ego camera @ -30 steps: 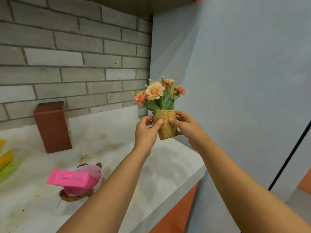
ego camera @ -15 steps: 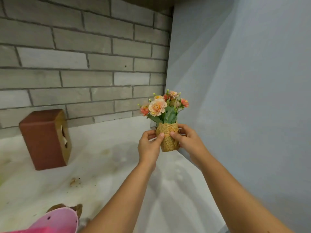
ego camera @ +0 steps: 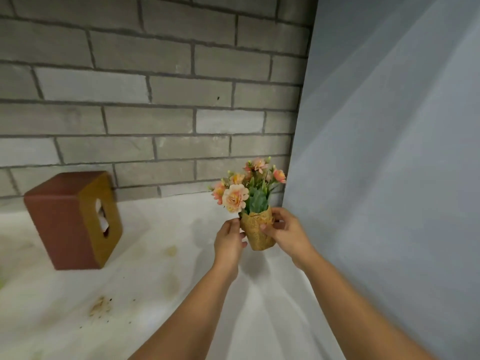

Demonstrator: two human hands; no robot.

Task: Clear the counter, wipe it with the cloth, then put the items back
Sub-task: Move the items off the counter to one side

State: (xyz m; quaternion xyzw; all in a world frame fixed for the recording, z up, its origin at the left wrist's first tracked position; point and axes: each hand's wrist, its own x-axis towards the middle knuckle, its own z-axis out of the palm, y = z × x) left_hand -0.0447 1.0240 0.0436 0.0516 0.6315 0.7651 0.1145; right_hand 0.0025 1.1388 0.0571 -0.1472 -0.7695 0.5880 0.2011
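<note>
A small flower pot (ego camera: pixel 257 232) wrapped in yellow burlap, with peach and orange artificial flowers, is at the back right corner of the white counter (ego camera: pixel 161 287). My right hand (ego camera: pixel 284 233) grips the pot's right side. My left hand (ego camera: pixel 230 241) touches its left side with the fingertips. The pot's base sits at or just above the counter surface; I cannot tell which. No cloth is in view.
A brown tissue box (ego camera: pixel 75 219) stands on the counter at the left, against the grey brick wall (ego camera: pixel 155 100). A plain grey side wall (ego camera: pixel 389 152) closes the right. Brownish stains and crumbs (ego camera: pixel 100 306) mark the counter in front.
Both hands have carried the flower pot away from me and down into the back right corner. The view has moved forward, so the pink bowl has left the frame.
</note>
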